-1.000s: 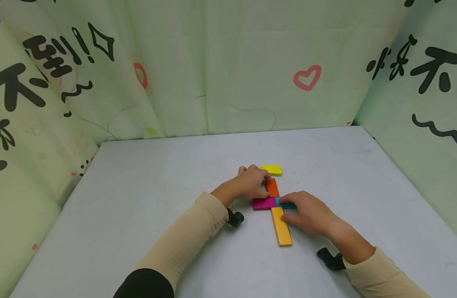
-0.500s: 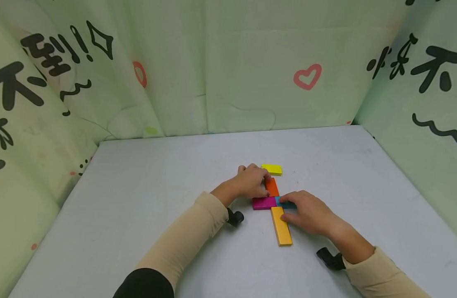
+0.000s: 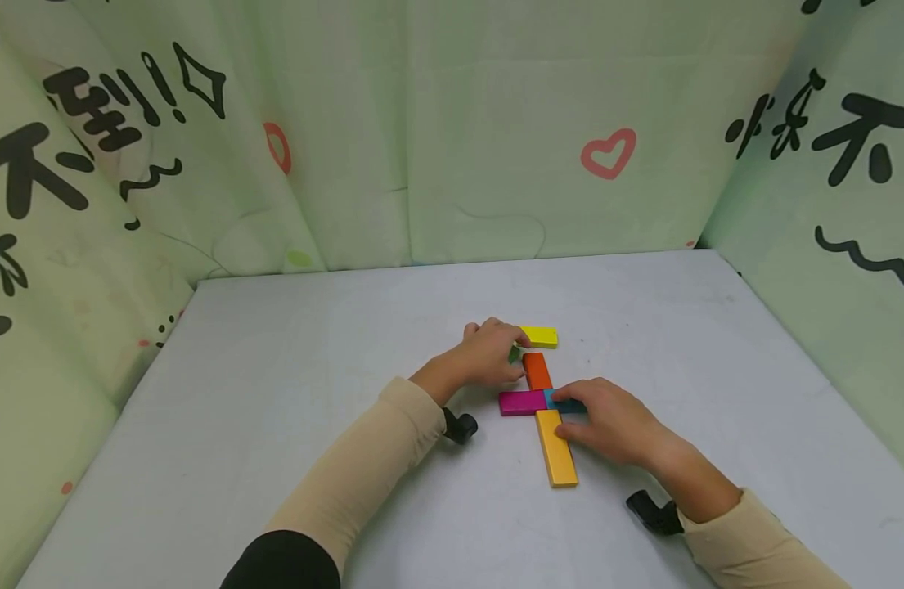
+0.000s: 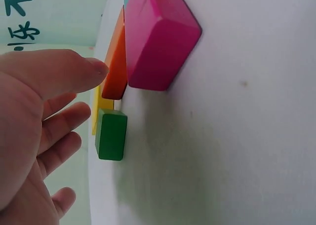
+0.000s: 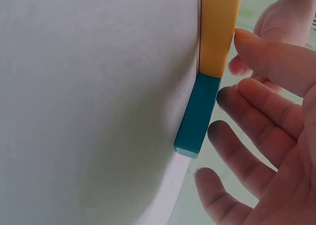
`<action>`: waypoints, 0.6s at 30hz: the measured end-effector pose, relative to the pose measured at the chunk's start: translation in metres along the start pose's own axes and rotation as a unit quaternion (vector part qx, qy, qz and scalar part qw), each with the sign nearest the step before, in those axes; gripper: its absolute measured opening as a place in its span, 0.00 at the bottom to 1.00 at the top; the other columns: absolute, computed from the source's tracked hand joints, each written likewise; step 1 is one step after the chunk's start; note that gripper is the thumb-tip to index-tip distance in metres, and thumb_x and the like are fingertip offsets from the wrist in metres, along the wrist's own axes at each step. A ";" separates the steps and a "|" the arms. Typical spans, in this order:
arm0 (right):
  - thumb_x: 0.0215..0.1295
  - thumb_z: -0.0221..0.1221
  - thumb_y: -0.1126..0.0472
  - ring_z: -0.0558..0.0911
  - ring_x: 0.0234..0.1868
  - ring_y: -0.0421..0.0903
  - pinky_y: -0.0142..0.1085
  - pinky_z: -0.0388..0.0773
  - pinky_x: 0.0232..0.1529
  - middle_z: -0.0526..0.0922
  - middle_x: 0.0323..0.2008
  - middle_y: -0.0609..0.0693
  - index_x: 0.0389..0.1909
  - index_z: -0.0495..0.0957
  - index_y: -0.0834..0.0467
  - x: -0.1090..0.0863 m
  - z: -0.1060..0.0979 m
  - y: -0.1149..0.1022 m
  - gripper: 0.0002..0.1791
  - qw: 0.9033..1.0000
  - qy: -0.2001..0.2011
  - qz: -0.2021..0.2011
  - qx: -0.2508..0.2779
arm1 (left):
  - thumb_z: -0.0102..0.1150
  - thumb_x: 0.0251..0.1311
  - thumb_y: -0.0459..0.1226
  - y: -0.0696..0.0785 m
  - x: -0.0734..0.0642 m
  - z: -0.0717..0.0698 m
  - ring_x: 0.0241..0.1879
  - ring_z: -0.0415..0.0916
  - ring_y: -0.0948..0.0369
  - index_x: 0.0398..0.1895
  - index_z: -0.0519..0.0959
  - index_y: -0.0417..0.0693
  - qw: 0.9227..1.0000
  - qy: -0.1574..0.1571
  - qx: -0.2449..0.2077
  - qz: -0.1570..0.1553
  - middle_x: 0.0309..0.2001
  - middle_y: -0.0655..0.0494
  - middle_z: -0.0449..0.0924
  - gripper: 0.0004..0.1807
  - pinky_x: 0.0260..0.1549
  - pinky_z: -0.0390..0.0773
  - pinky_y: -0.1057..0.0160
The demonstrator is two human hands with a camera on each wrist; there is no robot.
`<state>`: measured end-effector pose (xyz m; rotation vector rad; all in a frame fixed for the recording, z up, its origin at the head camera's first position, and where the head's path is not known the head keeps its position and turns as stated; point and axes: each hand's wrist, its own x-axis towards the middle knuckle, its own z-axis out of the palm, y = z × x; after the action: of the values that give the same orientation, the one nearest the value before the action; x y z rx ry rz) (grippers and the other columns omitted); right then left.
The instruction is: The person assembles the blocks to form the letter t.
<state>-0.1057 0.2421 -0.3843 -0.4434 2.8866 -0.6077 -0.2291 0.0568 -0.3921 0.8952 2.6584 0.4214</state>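
Note:
Flat coloured blocks lie on the white table, joined near the middle. A magenta block (image 3: 522, 402) meets a blue block (image 3: 573, 406) end to end. Beyond them lies an orange block (image 3: 537, 372), and an amber block (image 3: 557, 450) extends toward me. My left hand (image 3: 488, 353) hovers left of the orange block, thumb and fingers apart. Partly hidden by that hand is a green block (image 4: 112, 136), standing clear of its fingers in the left wrist view. With relaxed fingers, my right hand (image 3: 615, 419) rests at the blue block, its thumb at the amber block's edge.
A yellow block (image 3: 541, 336) lies beyond the orange one, apart from it. Pale green printed curtains (image 3: 496, 123) enclose the back and sides of the white table (image 3: 275, 409).
My left hand has shifted slightly left and away, off the orange block. More of the orange block shows, and a bit of green block now appears under the hand. My right hand stays put.

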 end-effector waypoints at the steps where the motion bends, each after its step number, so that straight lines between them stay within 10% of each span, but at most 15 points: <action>1: 0.60 0.70 0.56 0.77 0.55 0.59 0.55 0.74 0.56 0.81 0.52 0.57 0.55 0.81 0.63 0.000 0.000 0.000 0.24 1.000 -0.001 0.001 0.000 | 0.64 0.65 0.45 -0.001 0.000 0.000 0.61 0.63 0.59 0.62 0.77 0.55 1.000 -0.002 -0.001 -0.003 0.62 0.60 0.75 0.22 0.60 0.62 0.54; 18: 0.60 0.70 0.56 0.77 0.55 0.58 0.55 0.74 0.56 0.82 0.52 0.56 0.55 0.81 0.62 0.000 0.000 -0.001 0.24 1.000 -0.006 0.005 0.002 | 0.56 0.70 0.31 -0.015 -0.004 0.002 0.58 0.69 0.58 0.64 0.74 0.47 0.998 0.000 -0.065 -0.022 0.60 0.55 0.75 0.20 0.61 0.69 0.62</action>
<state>-0.1059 0.2414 -0.3837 -0.4300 2.8741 -0.6073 -0.2333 0.0437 -0.3987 0.7967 2.6109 0.5760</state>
